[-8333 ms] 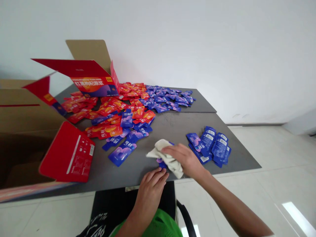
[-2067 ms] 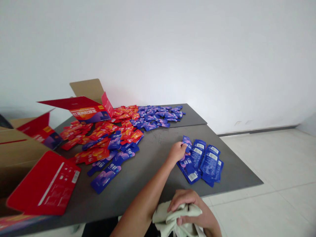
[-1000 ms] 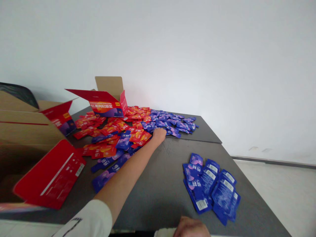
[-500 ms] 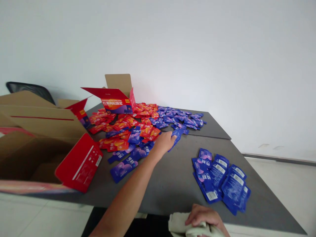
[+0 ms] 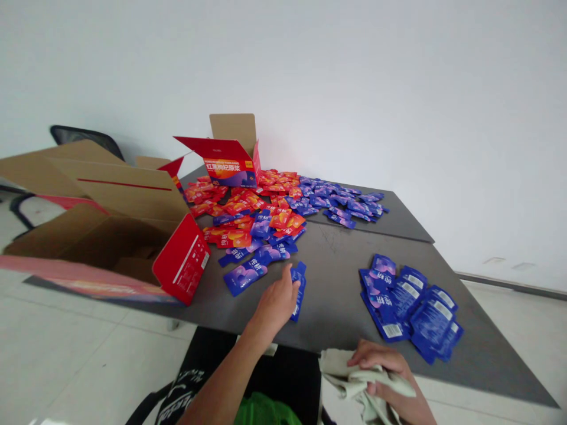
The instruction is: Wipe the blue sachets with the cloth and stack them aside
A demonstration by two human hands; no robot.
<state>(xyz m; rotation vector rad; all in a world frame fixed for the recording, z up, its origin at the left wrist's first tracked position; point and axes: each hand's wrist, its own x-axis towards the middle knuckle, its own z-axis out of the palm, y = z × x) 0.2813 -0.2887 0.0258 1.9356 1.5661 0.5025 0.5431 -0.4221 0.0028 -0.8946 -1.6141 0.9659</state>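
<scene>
My left hand (image 5: 277, 304) is closed on the edge of a blue sachet (image 5: 299, 289), low over the grey table. At the table's front edge my right hand (image 5: 385, 366) grips a pale cloth (image 5: 343, 372). Several blue sachets (image 5: 410, 301) lie in overlapping rows at the right, some with barcodes facing up. Left of centre is a pile of red sachets (image 5: 234, 236) mixed with blue ones, and a blue sachet (image 5: 243, 275) lies at its near side. More blue sachets (image 5: 341, 200) are heaped farther back.
A large open carton (image 5: 181, 265) stands at the left, its flaps spread. Behind the red pile is a smaller open red box (image 5: 230, 168). The grey table (image 5: 336, 295) has a seam across it. A black chair (image 5: 88, 137) is beyond the left carton, against the wall.
My left hand has drawn the blue sachet from beside the pile toward the table's front. My right hand still holds the cloth. The view has shifted, showing more floor at the left.
</scene>
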